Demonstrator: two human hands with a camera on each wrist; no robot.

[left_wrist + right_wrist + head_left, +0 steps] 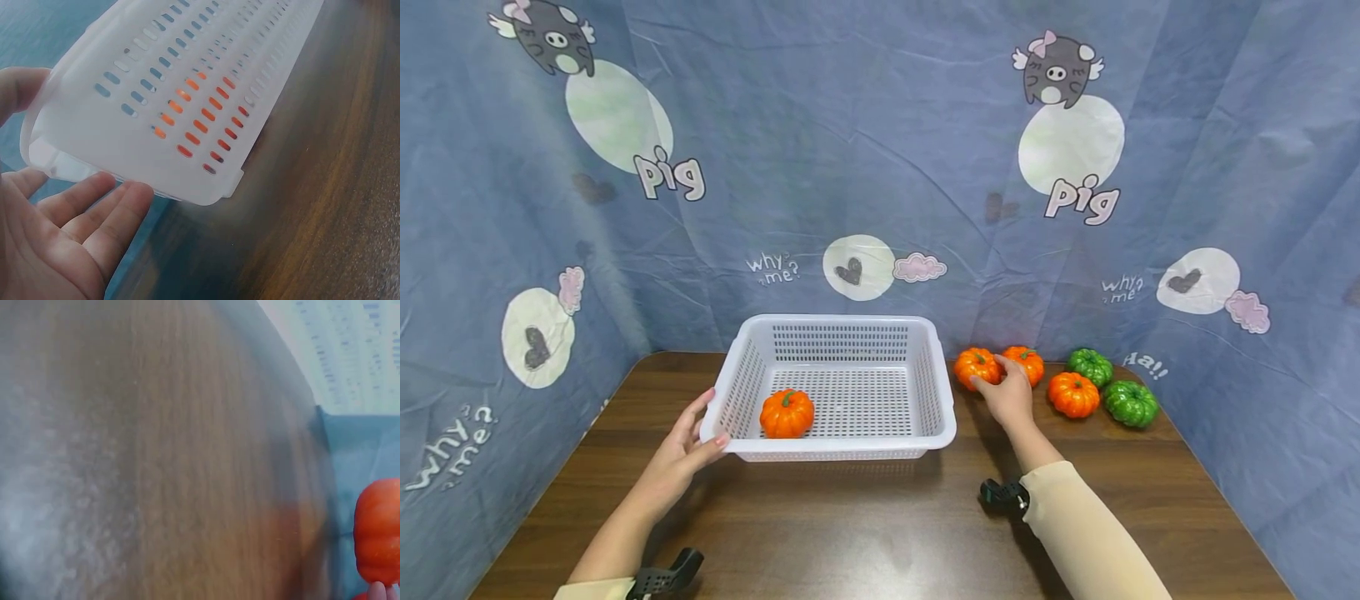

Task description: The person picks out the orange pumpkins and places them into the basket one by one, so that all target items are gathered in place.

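Note:
A white plastic basket (842,444) with slotted walls stands at the table's back. My left hand (681,450) grips its front left corner, thumb on the rim; in the left wrist view the left hand's fingers (128,203) lie against the rim's edge. One small orange pumpkin (787,414) sits inside, at the front left. Right of the basket, my right hand (1011,396) holds another orange pumpkin (976,367) between thumb and fingers. In the right wrist view that pumpkin (378,531) is cut by the frame edge, and only fingertips show.
Behind the right hand lies an orange pumpkin (1026,364). Farther right are another orange pumpkin (1073,395) and two green ones, a back one (1090,367) and a front one (1131,404). A blue printed cloth (865,167) hangs around the brown wooden table (865,525).

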